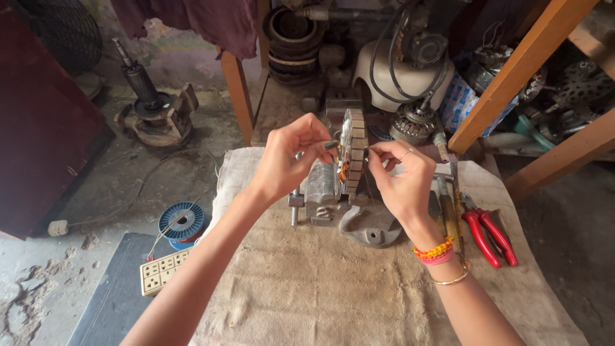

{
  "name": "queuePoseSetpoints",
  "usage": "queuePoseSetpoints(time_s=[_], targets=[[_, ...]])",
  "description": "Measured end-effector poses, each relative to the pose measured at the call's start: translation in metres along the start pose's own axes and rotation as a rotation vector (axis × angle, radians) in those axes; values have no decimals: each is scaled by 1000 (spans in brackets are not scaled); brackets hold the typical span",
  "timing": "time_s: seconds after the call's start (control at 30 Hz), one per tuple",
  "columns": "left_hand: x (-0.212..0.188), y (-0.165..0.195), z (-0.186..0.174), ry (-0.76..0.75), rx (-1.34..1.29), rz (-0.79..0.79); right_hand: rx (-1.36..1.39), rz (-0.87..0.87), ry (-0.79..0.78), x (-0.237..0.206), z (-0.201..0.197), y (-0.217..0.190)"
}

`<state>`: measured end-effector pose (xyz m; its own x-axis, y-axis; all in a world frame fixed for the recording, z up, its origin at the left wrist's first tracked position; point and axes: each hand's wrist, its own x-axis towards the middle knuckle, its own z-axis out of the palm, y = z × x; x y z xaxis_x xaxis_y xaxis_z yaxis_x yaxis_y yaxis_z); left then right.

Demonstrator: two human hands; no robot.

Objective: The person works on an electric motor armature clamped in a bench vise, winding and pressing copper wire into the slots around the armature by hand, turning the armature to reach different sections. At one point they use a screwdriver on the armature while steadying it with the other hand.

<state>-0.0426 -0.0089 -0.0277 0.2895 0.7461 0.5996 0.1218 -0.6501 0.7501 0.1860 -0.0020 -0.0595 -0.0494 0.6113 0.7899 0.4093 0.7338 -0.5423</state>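
Cluttered workshop floor, with a rough burlap cloth [359,288] spread over a low bench. Standing on edge in a small grey metal vise [333,198] is a round laminated steel stator core with copper windings [353,150]. Left hand [288,157] is pinched shut on a small dark tool tip right against the core's left face, right hand [400,179] pinches something thin on the opposite side, can't tell what. Red-handled pliers [490,236] lie near the right wrist, and a blue spool of wire [182,222] sits on the floor beside a white power strip [163,271].
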Motion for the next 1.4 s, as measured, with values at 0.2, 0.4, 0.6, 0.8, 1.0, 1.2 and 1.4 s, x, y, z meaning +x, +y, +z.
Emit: queuePoseSetpoints(time_s=[0.2, 0.4, 0.6, 0.8, 1.0, 1.2, 1.4], targets=[[-20, -7, 2, 96, 393, 33, 145, 356, -181, 1, -9, -1], [-34, -1, 8, 153, 444, 17, 384, 745, -447, -28, -22, -27], [-35, 6, 13, 169, 478, 35, 255, 721, -510, -35, -22, -41], [-37, 9, 19, 187, 492, 56, -345, -10, -188, -43, -14, -49], [-38, 13, 21, 177, 621, 52, 143, 501, -284, -35, -24, -32], [-34, 16, 28, 165, 640, 86, 125, 396, -161, -26, -35, -17], [-31, 19, 33, 196, 642, 44, 89, 333, -75, -28, -28, -10]])
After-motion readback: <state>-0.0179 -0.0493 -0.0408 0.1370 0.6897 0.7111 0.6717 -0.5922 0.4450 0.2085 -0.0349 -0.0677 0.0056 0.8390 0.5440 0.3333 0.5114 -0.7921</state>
